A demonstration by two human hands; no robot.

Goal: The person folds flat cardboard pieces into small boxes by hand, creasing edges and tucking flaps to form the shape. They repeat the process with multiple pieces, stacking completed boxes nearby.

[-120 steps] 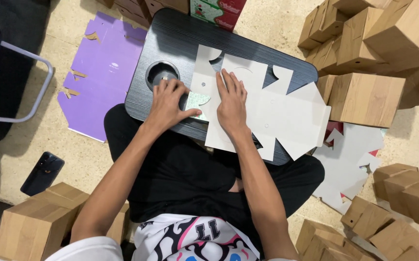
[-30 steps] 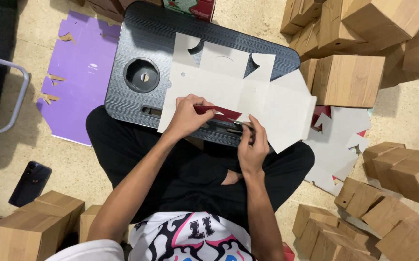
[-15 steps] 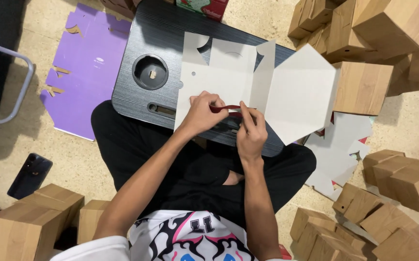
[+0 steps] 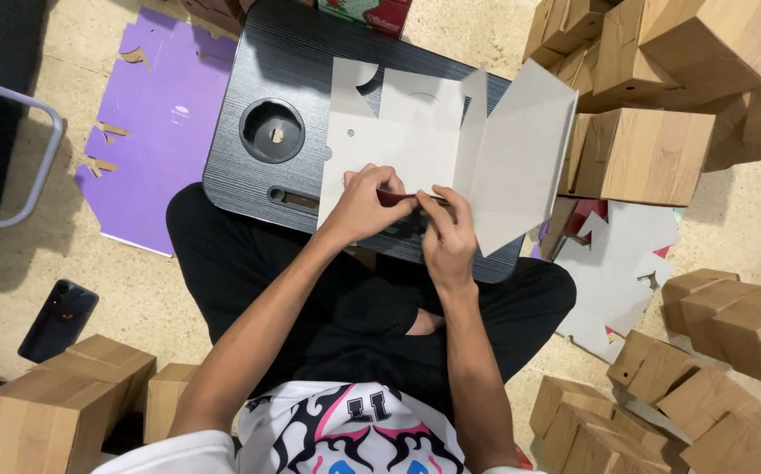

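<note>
White die-cut card blank [image 4: 415,132] on black lap bench [image 4: 249,88], right panel now swung upright; a second ago nearly flat. Left hand [image 4: 364,204] and right hand [image 4: 447,237] both pinch near edge, folding red-lined flap [image 4: 395,198]. Folding of blank under way, not finished. Wood-print boxes [image 4: 652,154] beside bench.

purple sheet [image 4: 157,132] | phone [image 4: 57,320] | wood-look boxes [image 4: 652,154] | metal tube [image 4: 21,158]

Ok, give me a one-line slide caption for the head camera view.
Both hands, left hand and right hand, fold a white die-cut cardboard sheet on a black lap tray.
</note>
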